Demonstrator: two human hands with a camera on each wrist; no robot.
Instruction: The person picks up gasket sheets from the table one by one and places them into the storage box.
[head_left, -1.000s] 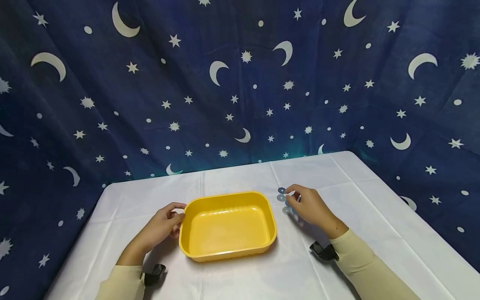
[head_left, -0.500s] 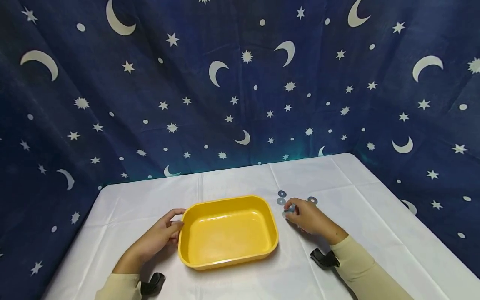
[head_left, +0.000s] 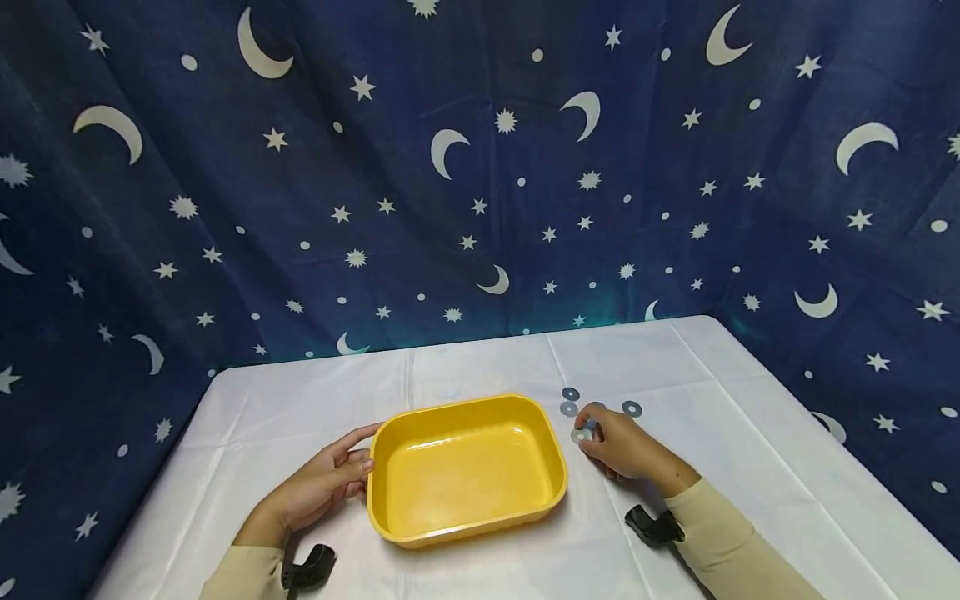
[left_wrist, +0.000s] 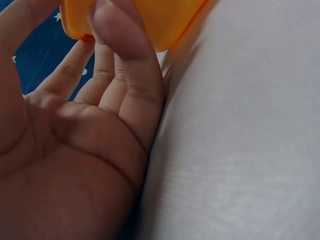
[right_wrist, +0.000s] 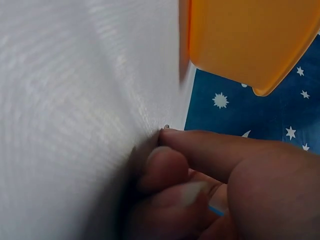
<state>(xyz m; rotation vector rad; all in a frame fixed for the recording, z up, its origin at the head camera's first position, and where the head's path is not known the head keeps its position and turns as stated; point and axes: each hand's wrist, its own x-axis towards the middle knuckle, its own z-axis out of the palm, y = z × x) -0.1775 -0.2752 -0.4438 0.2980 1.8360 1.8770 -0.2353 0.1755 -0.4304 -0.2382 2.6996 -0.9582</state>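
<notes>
The yellow tray (head_left: 468, 537) sits upright on the white table. My left hand (head_left: 318, 483) touches its left side: the index finger reaches the rim and the thumb lies against the outer wall. In the left wrist view, the fingers of the left hand (left_wrist: 80, 135) extend relaxed toward the tray. To the right of the tray, my right hand (head_left: 626, 446) is low over the table, its index finger and thumb pinching a grey flat washer (head_left: 577, 435). In the right wrist view a thin washer edge (right_wrist: 166, 127) shows at a fingertip.
Two washers, a dark one (head_left: 571, 393) and a lighter one (head_left: 568, 409), lie behind the right hand. Another washer (head_left: 632, 408) lies to its right, and one is partly hidden behind the fingers. A dark blue curtain (head_left: 480, 208) with moons and stars surrounds the table (head_left: 480, 358).
My right hand has drawn back toward me from the farther washers, uncovering the one at the right, and its fingertips have come to the nearest washer. The left hand stays at the tray.
</notes>
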